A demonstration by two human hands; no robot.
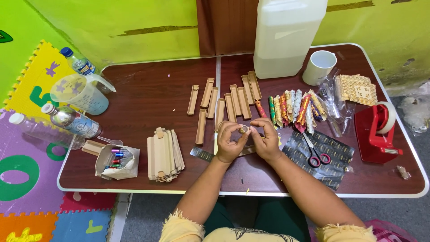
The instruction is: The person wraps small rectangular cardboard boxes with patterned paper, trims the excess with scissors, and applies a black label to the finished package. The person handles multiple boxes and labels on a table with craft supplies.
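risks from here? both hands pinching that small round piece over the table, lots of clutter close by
1. The small round piece is held only at the fingertips of the left hand and right hand; a slip could drop it among the open cardboard trays.
2. The scissors lie right beside the right hand; a sideways reach might catch the blades.
3. The foil-wrapped sticks lie loose just beyond; a nudge could scatter them.

A single head-worn camera looks steeply down and forward over the brown tabletop [148, 89] from the seated person's side. It sits close enough to take in the whole tabletop, the green wall [134, 22] beyond and foam floor mats [27, 179] at the left.
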